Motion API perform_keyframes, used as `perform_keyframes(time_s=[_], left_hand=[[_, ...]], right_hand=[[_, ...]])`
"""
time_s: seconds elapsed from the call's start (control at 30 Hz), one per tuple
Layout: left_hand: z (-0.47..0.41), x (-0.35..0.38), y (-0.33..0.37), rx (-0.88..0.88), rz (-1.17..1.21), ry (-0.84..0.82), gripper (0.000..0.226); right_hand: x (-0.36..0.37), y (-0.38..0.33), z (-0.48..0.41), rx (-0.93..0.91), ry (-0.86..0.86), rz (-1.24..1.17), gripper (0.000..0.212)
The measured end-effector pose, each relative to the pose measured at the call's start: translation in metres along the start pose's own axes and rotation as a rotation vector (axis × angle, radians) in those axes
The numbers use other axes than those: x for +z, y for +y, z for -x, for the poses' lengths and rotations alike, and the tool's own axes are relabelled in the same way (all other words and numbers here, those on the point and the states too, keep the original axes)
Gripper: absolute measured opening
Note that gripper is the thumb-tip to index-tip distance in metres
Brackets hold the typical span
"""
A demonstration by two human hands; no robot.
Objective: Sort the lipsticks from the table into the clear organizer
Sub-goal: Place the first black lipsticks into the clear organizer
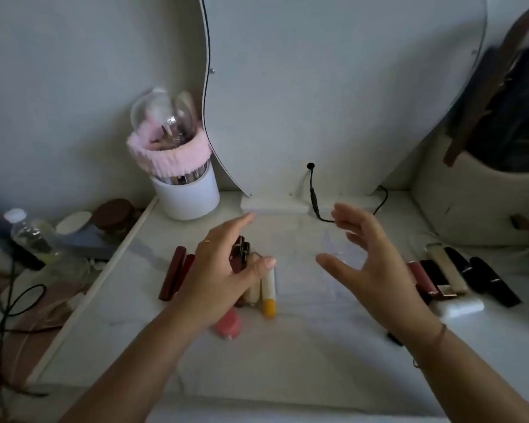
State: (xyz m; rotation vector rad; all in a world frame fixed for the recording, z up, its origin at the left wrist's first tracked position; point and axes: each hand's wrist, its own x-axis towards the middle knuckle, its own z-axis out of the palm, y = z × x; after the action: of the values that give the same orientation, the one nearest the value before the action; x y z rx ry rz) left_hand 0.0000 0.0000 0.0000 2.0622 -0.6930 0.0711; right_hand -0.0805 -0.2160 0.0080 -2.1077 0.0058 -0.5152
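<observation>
Both hands hover spread, holding nothing; left hand (223, 279) above the left lipsticks (269, 288), right hand (367, 264) over the faint organizer (342, 251), probably to steady it; more lipsticks (458, 276) lie right.

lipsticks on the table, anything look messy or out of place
Nothing looks spilled or broken. The lipsticks lie loose in two groups: one under the left hand, one beside the right hand. None are sorted yet. Both hands are open and empty. The clear organizer is barely visible.
</observation>
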Motion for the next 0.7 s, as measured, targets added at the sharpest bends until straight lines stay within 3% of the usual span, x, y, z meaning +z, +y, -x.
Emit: perform_keyframes(time_s=[0.13, 0.27, 0.5, 0.7], left_hand=[[0.023, 0.002, 0.006, -0.013, -0.096, 0.049, 0.07], [0.046, 0.02, 0.014, 0.097, -0.104, 0.03, 0.054], [0.081, 0.062, 0.019, 0.227, -0.175, 0.077, 0.043], [0.086, 0.084, 0.02, 0.247, -0.163, 0.065, 0.031]], right_hand=[[-0.004, -0.004, 0.026, 0.01, 0.132, 0.058, 0.056], [-0.02, 0.009, 0.049, 0.066, 0.23, 0.259, 0.046], [-0.048, 0.041, 0.085, 0.189, 0.116, 0.54, 0.068], [-0.05, 0.054, 0.096, 0.201, 0.142, 0.591, 0.068]])
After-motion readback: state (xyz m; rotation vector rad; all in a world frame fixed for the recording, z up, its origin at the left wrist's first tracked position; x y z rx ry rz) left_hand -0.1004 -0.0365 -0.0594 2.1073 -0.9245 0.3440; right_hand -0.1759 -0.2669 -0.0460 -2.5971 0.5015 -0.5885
